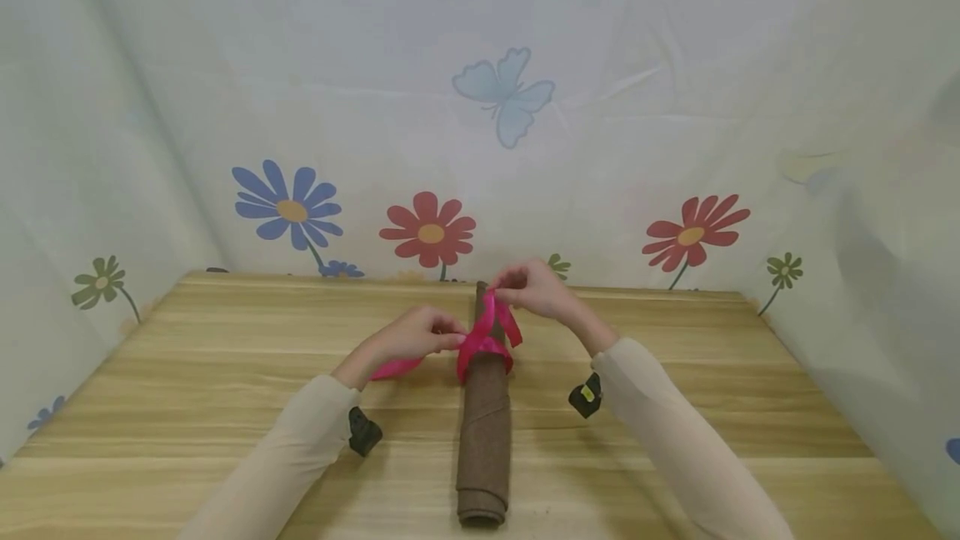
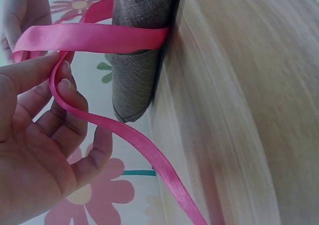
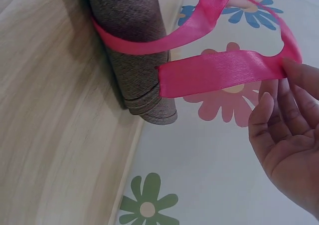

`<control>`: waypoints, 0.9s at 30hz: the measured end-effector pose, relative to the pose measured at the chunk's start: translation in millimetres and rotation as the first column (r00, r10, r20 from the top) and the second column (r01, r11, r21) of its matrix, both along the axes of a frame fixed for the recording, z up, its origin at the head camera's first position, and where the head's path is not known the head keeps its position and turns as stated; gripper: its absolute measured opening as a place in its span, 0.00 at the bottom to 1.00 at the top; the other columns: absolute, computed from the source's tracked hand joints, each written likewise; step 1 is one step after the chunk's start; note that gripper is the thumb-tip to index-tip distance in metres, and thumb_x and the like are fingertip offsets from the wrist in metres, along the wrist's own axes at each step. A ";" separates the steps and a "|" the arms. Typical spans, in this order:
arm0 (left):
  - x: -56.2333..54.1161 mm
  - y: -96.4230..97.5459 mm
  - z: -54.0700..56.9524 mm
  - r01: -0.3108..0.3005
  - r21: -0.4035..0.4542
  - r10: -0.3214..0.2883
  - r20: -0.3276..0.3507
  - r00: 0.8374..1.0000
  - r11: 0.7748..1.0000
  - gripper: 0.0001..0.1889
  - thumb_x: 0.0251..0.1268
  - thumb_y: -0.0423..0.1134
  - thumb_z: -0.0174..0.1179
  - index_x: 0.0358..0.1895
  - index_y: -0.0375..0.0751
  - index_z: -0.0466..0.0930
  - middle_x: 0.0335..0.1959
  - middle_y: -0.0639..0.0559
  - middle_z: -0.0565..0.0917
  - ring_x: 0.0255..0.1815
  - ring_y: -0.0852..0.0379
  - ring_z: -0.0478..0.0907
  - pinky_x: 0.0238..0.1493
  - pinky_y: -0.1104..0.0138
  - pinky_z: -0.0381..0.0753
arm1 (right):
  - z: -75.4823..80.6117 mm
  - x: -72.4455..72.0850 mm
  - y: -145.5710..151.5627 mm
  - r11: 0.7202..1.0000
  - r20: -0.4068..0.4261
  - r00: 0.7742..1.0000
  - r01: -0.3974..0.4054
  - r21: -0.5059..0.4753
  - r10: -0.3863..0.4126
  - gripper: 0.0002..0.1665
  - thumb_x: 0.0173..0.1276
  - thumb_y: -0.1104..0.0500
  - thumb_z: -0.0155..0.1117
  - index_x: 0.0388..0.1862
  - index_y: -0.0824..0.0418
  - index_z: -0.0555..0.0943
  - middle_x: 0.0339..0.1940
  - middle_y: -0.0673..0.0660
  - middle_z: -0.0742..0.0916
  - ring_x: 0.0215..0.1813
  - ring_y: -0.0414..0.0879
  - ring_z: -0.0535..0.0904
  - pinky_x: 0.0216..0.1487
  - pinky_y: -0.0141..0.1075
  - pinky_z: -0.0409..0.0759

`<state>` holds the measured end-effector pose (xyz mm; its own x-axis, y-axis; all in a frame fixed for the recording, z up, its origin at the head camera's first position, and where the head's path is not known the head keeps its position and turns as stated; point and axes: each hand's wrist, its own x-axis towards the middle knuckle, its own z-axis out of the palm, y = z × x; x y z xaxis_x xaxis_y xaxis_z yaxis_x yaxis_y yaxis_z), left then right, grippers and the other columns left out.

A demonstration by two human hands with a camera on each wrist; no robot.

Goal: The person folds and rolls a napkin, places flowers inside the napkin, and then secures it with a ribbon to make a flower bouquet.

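Observation:
A brown rolled-up cloth [image 1: 486,432] lies lengthwise on the table, pointing away from me. Around its far half runs a pink satin ribbon [image 1: 474,355]. My left hand [image 1: 414,333] pinches the ribbon just left of the roll, and a long tail hangs from it toward the tabletop, as the left wrist view shows [image 2: 149,150]. Above the roll's far end, my right hand [image 1: 536,288] pinches the ribbon's other part between thumb and finger. From there a short cut end [image 3: 199,75] hangs in front of the roll in the right wrist view.
The wooden table [image 1: 225,340] reaches back to a pale curtain [image 1: 375,132] printed with flowers and a butterfly. Dark camera mounts [image 1: 364,432] sit at both wrists, below the light sleeves [image 1: 667,432].

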<state>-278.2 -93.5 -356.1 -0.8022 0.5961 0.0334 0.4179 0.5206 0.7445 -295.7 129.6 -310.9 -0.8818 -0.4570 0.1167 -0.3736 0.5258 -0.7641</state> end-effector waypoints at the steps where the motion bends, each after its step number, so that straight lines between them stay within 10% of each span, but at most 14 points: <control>1: -0.1 0.2 0.4 0.005 0.003 -0.005 0.001 1.000 1.000 0.07 0.61 0.38 0.57 0.39 0.42 0.83 0.31 0.55 0.81 0.32 0.57 0.73 0.35 0.66 0.74 | 0.1 -0.5 -0.7 1.000 0.006 1.000 0.006 -0.009 -0.006 0.09 0.61 0.64 0.60 0.40 0.65 0.81 0.35 0.58 0.85 0.35 0.46 0.79 0.41 0.44 0.79; 27: 0.6 4.8 -0.4 0.059 0.009 -0.059 -0.013 0.998 0.998 0.06 0.62 0.37 0.56 0.37 0.43 0.83 0.27 0.55 0.79 0.29 0.57 0.71 0.33 0.65 0.72 | -4.6 -12.1 -19.6 0.991 0.063 0.995 0.081 -0.105 -0.075 0.10 0.62 0.60 0.60 0.41 0.63 0.81 0.34 0.57 0.84 0.36 0.46 0.79 0.41 0.40 0.78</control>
